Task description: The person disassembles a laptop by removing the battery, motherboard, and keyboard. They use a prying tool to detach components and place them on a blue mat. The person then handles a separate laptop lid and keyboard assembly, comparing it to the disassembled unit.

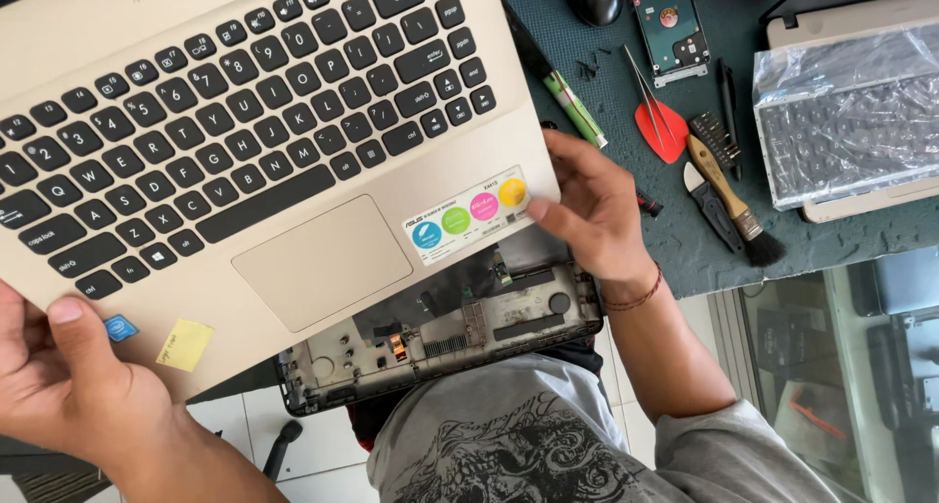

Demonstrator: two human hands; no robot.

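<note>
Left hand [68,386] thumb up, clasped; right hand [592,209] fingertips pinched.

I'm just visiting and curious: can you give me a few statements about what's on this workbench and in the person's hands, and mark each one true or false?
1. Both hands hold the gold keyboard cover of a laptop. True: the left hand grips its lower left corner, the right hand its lower right corner.
2. The cover sits flush on the laptop base. False: it is lifted, with the base's insides showing beneath.
3. A yellow sticky note is on the palm rest. True.
4. The brush lies on the keyboard. False: it lies on the dark mat, right of the laptop.
5. A hard drive lies on the mat. True.
</note>
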